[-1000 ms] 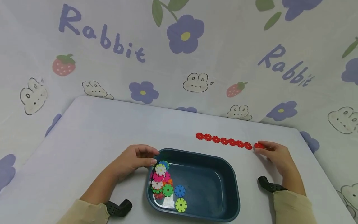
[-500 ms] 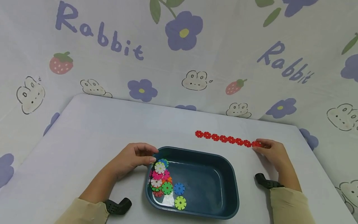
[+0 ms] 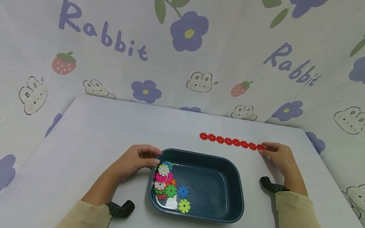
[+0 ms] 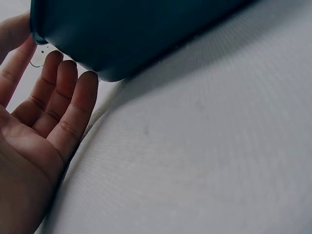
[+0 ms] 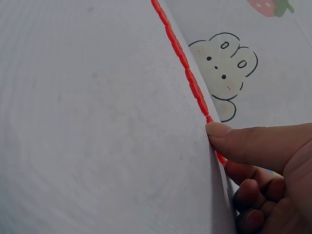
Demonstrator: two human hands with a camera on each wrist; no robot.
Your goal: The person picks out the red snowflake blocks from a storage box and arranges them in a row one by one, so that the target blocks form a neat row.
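Observation:
My right hand (image 3: pixel 279 157) pinches a notched red plastic disc (image 3: pixel 260 147) at the right end of a row of like red discs (image 3: pixel 228 141). In the right wrist view the row of discs (image 5: pixel 176 46) runs edge to edge, and the thumb (image 5: pixel 231 139) covers part of the end disc. With my left hand (image 3: pixel 136 160), I hold the left back corner of a dark blue plastic tray (image 3: pixel 199 154) by its rim. From the left wrist view, the other fingers (image 4: pixel 73 114) curl loosely beside the tray's outer wall (image 4: pixel 122 39).
Several notched discs in green, pink, white, blue and orange pile at the tray's left end; a blue disc (image 3: pixel 183 192) and a yellow-green disc (image 3: pixel 184 205) lie apart from them. A white table (image 3: pixel 114 123) meets a patterned cloth backdrop (image 3: pixel 165 66).
My right hand has brought its red disc a little left, closing the gap to the row's end. My left hand and the tray stay in place.

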